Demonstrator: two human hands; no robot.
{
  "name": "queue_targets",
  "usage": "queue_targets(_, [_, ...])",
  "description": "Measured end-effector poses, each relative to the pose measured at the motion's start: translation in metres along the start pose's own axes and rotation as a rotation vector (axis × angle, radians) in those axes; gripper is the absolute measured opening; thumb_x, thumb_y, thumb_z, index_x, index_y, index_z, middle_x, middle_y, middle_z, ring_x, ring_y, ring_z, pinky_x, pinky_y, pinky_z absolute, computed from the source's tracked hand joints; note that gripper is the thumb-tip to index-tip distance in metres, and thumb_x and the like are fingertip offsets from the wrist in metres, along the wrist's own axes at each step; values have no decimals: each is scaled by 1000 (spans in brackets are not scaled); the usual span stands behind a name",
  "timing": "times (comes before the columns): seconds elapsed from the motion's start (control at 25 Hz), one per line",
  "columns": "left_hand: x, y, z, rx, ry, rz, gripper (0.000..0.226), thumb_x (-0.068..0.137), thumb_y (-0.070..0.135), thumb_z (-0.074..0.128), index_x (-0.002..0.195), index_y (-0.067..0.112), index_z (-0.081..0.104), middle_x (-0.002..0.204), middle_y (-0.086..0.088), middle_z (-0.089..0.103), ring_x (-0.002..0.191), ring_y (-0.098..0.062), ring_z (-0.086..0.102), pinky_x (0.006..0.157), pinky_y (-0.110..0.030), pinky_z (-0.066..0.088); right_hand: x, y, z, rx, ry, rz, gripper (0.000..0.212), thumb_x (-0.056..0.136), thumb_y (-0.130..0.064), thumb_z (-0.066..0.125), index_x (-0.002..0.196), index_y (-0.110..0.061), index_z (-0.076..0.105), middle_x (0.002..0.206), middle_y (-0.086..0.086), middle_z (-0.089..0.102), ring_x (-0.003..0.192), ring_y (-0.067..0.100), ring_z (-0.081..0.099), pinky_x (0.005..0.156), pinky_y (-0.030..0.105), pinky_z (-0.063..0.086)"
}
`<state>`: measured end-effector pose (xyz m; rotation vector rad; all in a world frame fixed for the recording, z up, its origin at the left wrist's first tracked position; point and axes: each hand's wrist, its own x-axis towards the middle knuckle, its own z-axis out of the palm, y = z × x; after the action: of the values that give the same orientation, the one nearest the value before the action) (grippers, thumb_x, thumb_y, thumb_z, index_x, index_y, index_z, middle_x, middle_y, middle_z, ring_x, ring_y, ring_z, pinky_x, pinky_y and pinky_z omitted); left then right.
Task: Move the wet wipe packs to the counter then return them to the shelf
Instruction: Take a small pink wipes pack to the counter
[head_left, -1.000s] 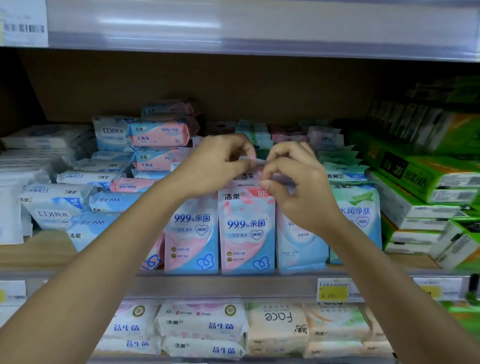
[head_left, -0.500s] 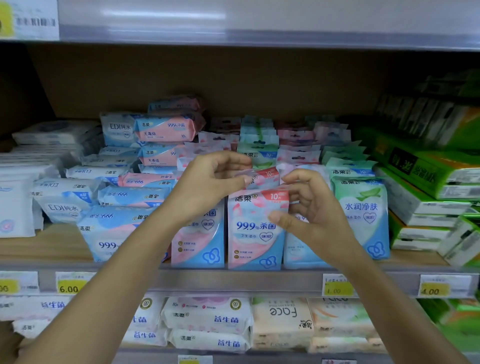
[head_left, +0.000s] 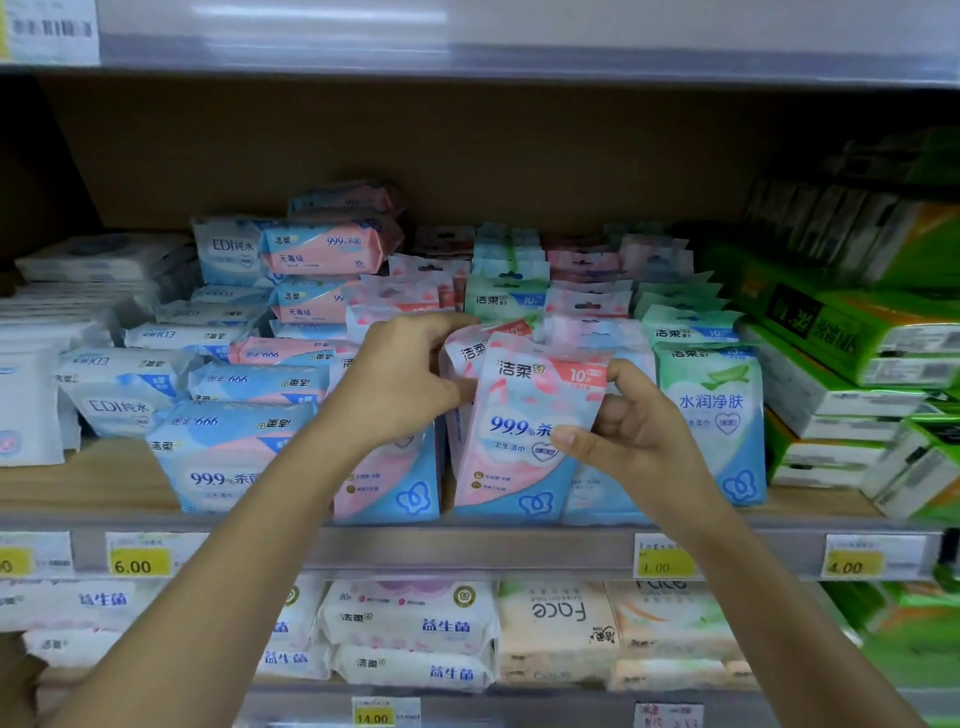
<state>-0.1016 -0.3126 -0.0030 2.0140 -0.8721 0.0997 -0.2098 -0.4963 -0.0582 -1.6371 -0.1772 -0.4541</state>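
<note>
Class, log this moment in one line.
left hand: grips rear pink wet wipe pack | right hand: grips front pink wet wipe pack, tilted | place: shelf front

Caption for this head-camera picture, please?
A person's left hand and right hand grip pink-and-blue wet wipe packs at a stocked shop shelf.

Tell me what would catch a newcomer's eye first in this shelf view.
Two hands at mid-shelf: the right hand pinches a pink-and-blue wet wipe pack that is tilted in its row, while the left hand grips at its left edge. Bright green packs stack at the right, and a yellow 6.00 price tag sits on the rail lower left.
</note>
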Motion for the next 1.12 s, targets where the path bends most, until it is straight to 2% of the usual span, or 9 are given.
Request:
queue_targets(0.12, [-3,6,7,-207,158,-43,54,70,-3,76,118,19,63,105,-2,72,91,-17,68,86,-31,55,0,-1,-1,98,77,-12,44,70,-6,74,110,-10,58,94,4,76,91,18,71,74,25,54])
queue_targets(0.28, [-8,14,-5,-502,267,9,37,76,-6,70,105,16,65,90,6,74,85,-8,69,77,-26,57,7,-8,-1,249,188,-8,45,62,-16,77,105,-9,65,97,3,75,89,17,70,69,27,55])
queue_targets(0.4, [-21,22,-17,-711,272,-13,25,77,-1,68,98,13,66,83,5,75,78,-10,71,60,-22,56,12,-19,9,347,187,9,43,65,-22,73,106,-9,66,102,4,74,90,18,69,73,30,55])
queue_targets(0.48, [-34,23,-25,-790,271,-40,27,70,8,70,96,12,67,82,3,76,75,-10,72,60,-24,57,13,-28,21,383,156,24,39,72,-18,71,108,-7,63,102,4,74,92,18,69,75,29,57])
queue_targets(0.72, [-107,8,-26,-794,336,-198,29,64,18,67,91,9,69,73,1,75,59,-8,67,51,-22,52,-15,-19,68,490,-65,163,38,63,-29,69,100,-19,68,103,6,73,90,22,70,76,37,58])
queue_targets(0.8, [-144,0,-16,-806,456,-282,31,64,19,67,93,8,70,77,1,75,63,-9,68,55,-21,53,-30,-6,82,479,-151,213,38,65,-30,71,102,-19,68,107,8,72,94,24,69,82,41,57])
queue_targets(0.96, [-234,-4,19,-844,783,-467,22,70,20,65,87,12,77,84,-1,76,77,-14,68,66,-25,54,-71,19,119,392,-350,353,26,72,-22,69,97,-15,67,92,4,75,81,19,70,68,31,56])
queue_targets(1.04, [-285,5,32,-809,909,-568,34,76,28,61,105,14,73,98,1,75,89,-16,67,75,-30,53,-103,27,147,396,-475,447,24,71,-22,72,93,-14,70,91,10,74,80,23,69,76,40,55])
queue_targets(1.12, [-340,19,39,-739,970,-662,47,79,41,55,122,23,63,103,10,73,89,-6,68,72,-24,55,-137,30,178,385,-582,524,25,68,-24,76,90,-11,73,94,15,74,83,27,69,85,50,53])
